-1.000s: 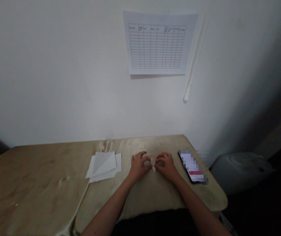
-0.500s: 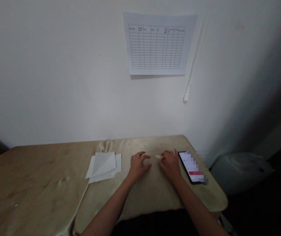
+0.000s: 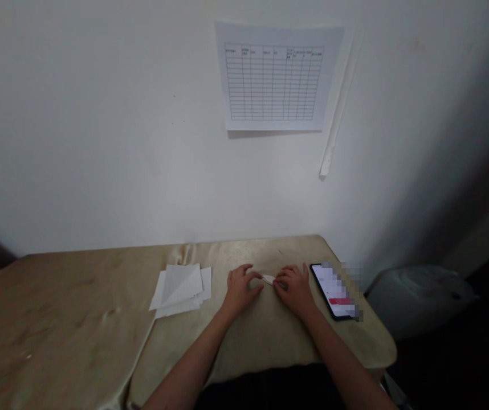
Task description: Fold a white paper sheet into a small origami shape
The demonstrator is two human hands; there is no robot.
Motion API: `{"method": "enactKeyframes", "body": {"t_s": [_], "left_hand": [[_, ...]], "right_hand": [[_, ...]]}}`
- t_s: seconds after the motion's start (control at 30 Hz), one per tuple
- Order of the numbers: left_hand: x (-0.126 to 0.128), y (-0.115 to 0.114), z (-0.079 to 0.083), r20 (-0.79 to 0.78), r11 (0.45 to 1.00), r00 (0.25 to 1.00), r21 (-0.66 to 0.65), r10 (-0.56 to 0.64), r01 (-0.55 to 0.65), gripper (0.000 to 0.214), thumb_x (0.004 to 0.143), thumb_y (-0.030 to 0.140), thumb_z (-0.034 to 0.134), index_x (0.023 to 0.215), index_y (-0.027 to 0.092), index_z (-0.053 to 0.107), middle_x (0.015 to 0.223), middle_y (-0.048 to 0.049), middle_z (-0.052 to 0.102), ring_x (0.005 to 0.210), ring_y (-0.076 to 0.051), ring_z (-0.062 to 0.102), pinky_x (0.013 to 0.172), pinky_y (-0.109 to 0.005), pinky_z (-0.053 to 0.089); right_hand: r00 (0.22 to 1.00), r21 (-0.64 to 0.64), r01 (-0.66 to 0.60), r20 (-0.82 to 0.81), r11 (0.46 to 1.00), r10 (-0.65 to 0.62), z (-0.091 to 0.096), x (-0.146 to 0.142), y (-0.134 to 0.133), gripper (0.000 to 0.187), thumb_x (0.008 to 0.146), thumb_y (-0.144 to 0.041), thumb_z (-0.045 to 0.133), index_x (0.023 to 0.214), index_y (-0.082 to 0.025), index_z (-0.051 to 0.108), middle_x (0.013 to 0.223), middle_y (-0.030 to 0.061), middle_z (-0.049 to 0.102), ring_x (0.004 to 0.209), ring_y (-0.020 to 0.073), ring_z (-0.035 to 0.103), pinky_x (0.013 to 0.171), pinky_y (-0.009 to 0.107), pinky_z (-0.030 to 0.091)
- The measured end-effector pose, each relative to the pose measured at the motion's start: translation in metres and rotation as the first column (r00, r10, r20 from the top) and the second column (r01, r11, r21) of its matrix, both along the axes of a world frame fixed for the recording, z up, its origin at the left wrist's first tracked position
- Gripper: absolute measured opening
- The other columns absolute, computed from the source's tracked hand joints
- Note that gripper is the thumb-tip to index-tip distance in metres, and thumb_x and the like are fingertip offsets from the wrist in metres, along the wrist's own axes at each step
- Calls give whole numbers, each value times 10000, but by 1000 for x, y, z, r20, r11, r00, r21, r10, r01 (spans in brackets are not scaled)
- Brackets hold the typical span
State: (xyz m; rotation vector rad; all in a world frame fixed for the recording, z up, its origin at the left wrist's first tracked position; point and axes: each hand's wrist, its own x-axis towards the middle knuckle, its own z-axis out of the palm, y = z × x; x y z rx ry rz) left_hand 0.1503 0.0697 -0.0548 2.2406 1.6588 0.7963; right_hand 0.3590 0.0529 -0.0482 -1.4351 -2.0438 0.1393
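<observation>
A small folded piece of white paper [image 3: 268, 279] lies between my hands, low over the table. My right hand [image 3: 296, 288] pinches its right end with thumb and index finger, the other fingers curled above. At the paper's left tip is the index finger of my left hand [image 3: 241, 289]. The left thumb rests a little nearer to me, with a gap between it and the index finger. Whether the left index finger presses the paper or only touches it cannot be told.
Several loose white paper sheets [image 3: 182, 285] lie in an overlapping pile at left. A phone [image 3: 330, 287] with a lit screen lies right of my right hand. The tan-covered table [image 3: 244, 347] meets a wall bearing a printed chart [image 3: 274, 82]. A pale translucent container [image 3: 415, 299] stands beyond the right edge.
My right hand has brought the folded paper slightly left and toward me. The paper's left end now meets my left index finger, where there was a gap before.
</observation>
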Motion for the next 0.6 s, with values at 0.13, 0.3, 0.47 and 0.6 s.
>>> {"method": "enactKeyframes", "body": {"t_s": [0.13, 0.3, 0.47, 0.6], "left_hand": [[-1, -1, -1, -3, 1000, 1000, -2, -15, 15, 236, 807, 294, 752, 1041, 323, 765, 1380, -43, 564, 1292, -299, 497, 1154, -541, 296], [0, -3, 0, -13, 1000, 1000, -6, -25, 25, 243, 810, 301, 756, 1046, 353, 778, 1377, -35, 568, 1302, -296, 477, 1169, -545, 280], [2, -5, 5, -23, 999, 999, -34, -33, 32, 196, 840, 348, 736, 1026, 371, 790, 1384, -36, 571, 1309, -305, 470, 1172, -565, 260], [4, -6, 7, -24, 999, 999, -46, -26, 24, 148, 857, 365, 718, 983, 365, 796, 1381, -30, 573, 1298, -295, 480, 1180, -575, 236]], "right_hand": [[1000, -42, 0, -20, 999, -1, 0, 1, 0, 182, 880, -238, 608, 890, -303, 778, 1000, 31, 743, 1128, 267, 567, 1180, 645, 32], [999, -88, -37, -29, 995, 35, 0, -1, 0, 190, 881, -221, 628, 941, -317, 780, 975, 30, 740, 1100, 254, 579, 1175, 638, 50], [997, -99, -61, -49, 993, 56, 0, -4, 0, 127, 882, -289, 661, 927, -318, 776, 986, 24, 748, 1115, 253, 582, 1174, 631, 47], [991, -123, -80, -115, 989, 66, -2, -4, 2, 158, 880, -275, 650, 972, -326, 768, 1009, 20, 754, 1151, 252, 583, 1178, 623, 46]]}}
